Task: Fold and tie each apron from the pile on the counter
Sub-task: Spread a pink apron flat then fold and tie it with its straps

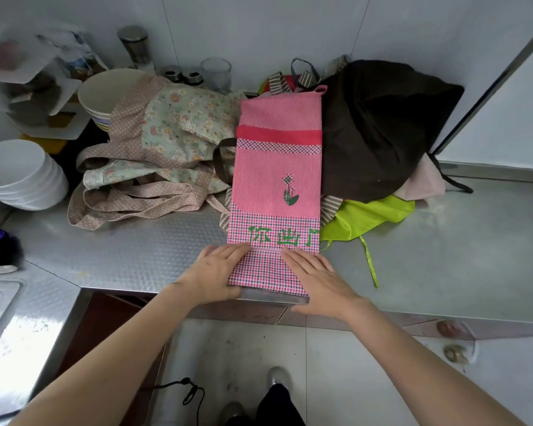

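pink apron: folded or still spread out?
Folded. The pink apron lies as a narrow strip with straight side edges on the counter; the green lettering is cut off at its right edge. Both hands, left and right, press its near end flat.

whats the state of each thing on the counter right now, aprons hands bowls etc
pink apron: folded into a long narrow strip, lying flat, untied
left hand: flat, pressing the strip's near end
right hand: flat, pressing the same end
floral apron: crumpled, straps loose, unfolded
dark brown apron: heaped, unfolded
lime green apron: bunched under the heap, strap trailing
white bowls: stacked, upside down
drinking glass: upright
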A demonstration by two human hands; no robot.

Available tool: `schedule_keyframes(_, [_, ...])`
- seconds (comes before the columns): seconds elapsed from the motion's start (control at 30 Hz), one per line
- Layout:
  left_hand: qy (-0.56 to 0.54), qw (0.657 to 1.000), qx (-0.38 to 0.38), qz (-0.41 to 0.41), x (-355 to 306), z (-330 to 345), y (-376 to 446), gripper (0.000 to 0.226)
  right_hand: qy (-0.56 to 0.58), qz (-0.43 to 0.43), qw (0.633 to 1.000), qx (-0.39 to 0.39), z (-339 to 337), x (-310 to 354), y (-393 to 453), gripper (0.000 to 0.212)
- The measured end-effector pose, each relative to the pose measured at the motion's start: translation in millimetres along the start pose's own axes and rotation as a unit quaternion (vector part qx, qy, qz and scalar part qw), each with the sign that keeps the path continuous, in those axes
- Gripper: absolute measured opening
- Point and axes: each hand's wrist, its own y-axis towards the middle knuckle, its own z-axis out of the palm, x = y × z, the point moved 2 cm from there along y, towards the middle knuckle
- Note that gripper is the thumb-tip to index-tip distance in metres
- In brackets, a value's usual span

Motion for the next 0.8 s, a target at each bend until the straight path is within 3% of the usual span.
schedule_keyframes(0.17, [-0.132, 0.990, -0.057, -0.012, 6, -8, -10, 0.067, 0.077, -0.019, 0.997, 0.005, -9, -1, -3, 0.089])
schedule_keyframes(0.3, [-0.194, 0.977, -0.051, -0.067, 17, -24, -7, 0.041, 0.266, 0.073, 0.961, 0.015, -32, -5, 4, 0.066])
schedule_keyframes(0.4, [-0.219, 0.966, -0.052, -0.127, 21, -27, -6, 0.020, 0.332, 0.149, 0.931, -0.030, -44, -10, 7, 0.042])
schedule_keyframes(0.43, [-0.253, 0.955, -0.062, -0.144, 21, -26, -5, 0.021, 0.382, 0.171, 0.907, -0.046, -43, -12, 7, 0.031])
schedule_keyframes(0.5, [-0.321, 0.926, -0.091, -0.177, 20, -21, -6, 0.024, 0.535, 0.214, 0.815, -0.062, -35, -12, 4, 0.010])
schedule_keyframes(0.57, [-0.328, 0.916, -0.112, -0.205, 17, -15, -7, 0.026, 0.620, 0.276, 0.729, -0.091, -24, -13, 4, 0.010])
schedule_keyframes(0.6, [-0.321, 0.915, -0.115, -0.218, 15, -13, -5, 0.028, 0.610, 0.303, 0.724, -0.107, -21, -14, 6, 0.019])
schedule_keyframes(0.73, [-0.290, 0.915, -0.134, -0.244, 9, -5, -5, 0.024, 0.379, 0.369, 0.838, -0.133, -15, -9, 12, 0.041])
schedule_keyframes(0.8, [-0.265, 0.919, -0.141, -0.254, 6, -3, -5, 0.024, 0.332, 0.395, 0.846, -0.134, -17, -7, 14, 0.042])
